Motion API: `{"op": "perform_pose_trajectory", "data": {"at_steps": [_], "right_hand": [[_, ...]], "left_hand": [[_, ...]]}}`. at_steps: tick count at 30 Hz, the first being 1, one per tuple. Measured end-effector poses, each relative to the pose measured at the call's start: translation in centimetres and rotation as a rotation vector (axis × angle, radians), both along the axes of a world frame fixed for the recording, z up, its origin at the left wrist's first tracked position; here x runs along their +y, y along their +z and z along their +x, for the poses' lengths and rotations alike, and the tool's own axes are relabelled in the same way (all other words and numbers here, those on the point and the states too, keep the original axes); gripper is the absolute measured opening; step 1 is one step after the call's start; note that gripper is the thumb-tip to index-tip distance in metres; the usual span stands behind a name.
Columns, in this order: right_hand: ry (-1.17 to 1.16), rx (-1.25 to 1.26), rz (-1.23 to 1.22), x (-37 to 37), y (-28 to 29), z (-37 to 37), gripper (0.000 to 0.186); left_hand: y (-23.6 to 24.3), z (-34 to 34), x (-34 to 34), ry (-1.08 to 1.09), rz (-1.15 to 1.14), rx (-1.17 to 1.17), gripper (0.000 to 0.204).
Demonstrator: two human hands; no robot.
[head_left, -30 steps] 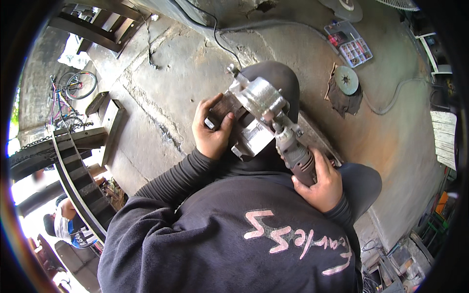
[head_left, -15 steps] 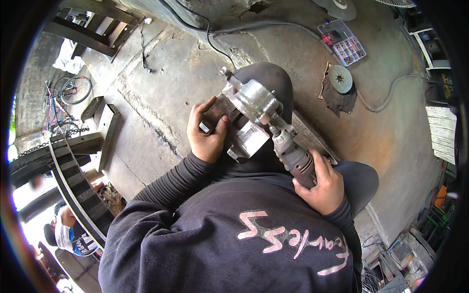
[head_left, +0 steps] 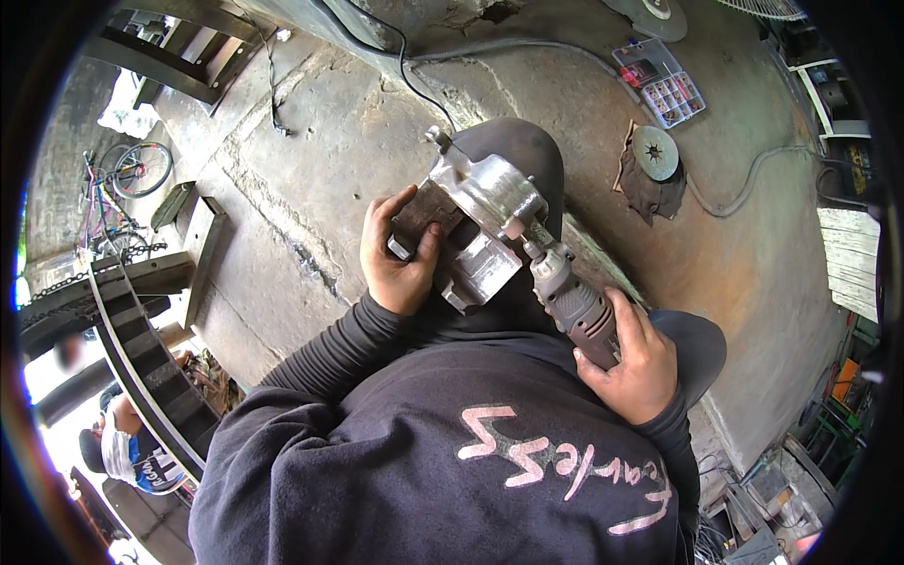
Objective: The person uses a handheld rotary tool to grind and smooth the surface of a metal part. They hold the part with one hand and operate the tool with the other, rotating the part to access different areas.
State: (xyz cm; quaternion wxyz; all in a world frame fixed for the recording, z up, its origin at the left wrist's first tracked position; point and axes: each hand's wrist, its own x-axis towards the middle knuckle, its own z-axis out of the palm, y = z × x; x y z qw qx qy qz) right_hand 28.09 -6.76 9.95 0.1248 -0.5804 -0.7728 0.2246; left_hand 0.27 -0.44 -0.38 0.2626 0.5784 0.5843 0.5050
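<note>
A silver metal brake caliper [head_left: 497, 191] rests over my knee. My left hand [head_left: 399, 256] grips its darker, boxy end, thumb on top and fingers round the outer side. In my right hand [head_left: 633, 363] is a grey-brown rotary tool [head_left: 579, 306], held by its rear body with the nose tilted up and left. The tool's tip reaches the caliper's right side, by a small lug; whether it touches the metal cannot be told. The caliper's underside is hidden.
Beyond my knee on the concrete floor lie a compartment box [head_left: 659, 83] of small parts and a round disc [head_left: 656, 153] on a dark cloth. A black cable [head_left: 407, 71] runs from the top. At left are a bicycle [head_left: 141, 169], a metal ramp [head_left: 141, 344] and another person [head_left: 127, 447].
My right hand and the rotary tool have shifted slightly right. The caliper and my left hand stay almost where they were.
</note>
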Motion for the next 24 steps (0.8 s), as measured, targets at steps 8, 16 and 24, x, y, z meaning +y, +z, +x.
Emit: {"op": "perform_pose_trajectory", "data": {"at_steps": [8, 16, 24], "right_hand": [[0.015, -0.151, -0.051, 0.9, 3.2, -0.4, 0.075], [0.029, -0.216, -0.054, 2.0, 4.7, -1.4, 0.076], [0.088, -0.404, -0.079, 3.1, 8.7, -1.9, 0.079]], "left_hand": [[-0.3, -0.2, -0.9, -0.004, 0.015, 0.077, 0.052], [-0.5, -0.2, -0.8, -0.025, 0.060, 0.062, 0.056], [-0.4, 0.1, -0.5, -0.060, 0.107, -0.054, 0.053]]}}
